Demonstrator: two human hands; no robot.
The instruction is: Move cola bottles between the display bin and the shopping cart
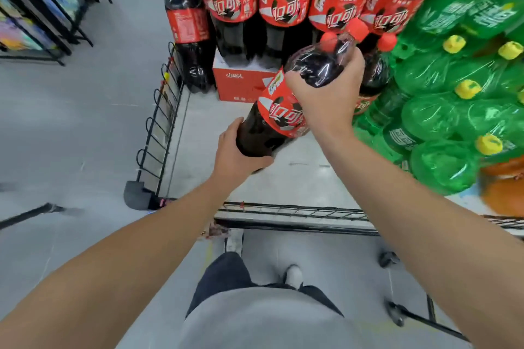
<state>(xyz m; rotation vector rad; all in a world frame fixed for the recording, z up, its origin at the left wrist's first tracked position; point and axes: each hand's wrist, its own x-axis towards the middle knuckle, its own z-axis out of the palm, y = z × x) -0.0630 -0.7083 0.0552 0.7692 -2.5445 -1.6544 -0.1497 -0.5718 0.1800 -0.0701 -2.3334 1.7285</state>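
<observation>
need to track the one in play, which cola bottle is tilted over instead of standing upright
The cola bottle gripped in both hands: the left hand cups its base, the right hand grips its shoulder. It leans with its red cap up-right; the stacked cola bottles behind stand upright.

green bottles — yellow caps, red carton

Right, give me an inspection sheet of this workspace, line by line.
Surface: pale display bin floor inside a black wire rail.
Job's things: one cola bottle held tilted above the bin; more cola bottles stacked behind; shopping cart not identifiable.
Clutter: red carton under the stack; green bottles at right.
Grippers: left hand cups the bottle's base; right hand grips its shoulder.
Cables: nothing seen.
Surroundings: grey shop floor, black rack at far left.
</observation>
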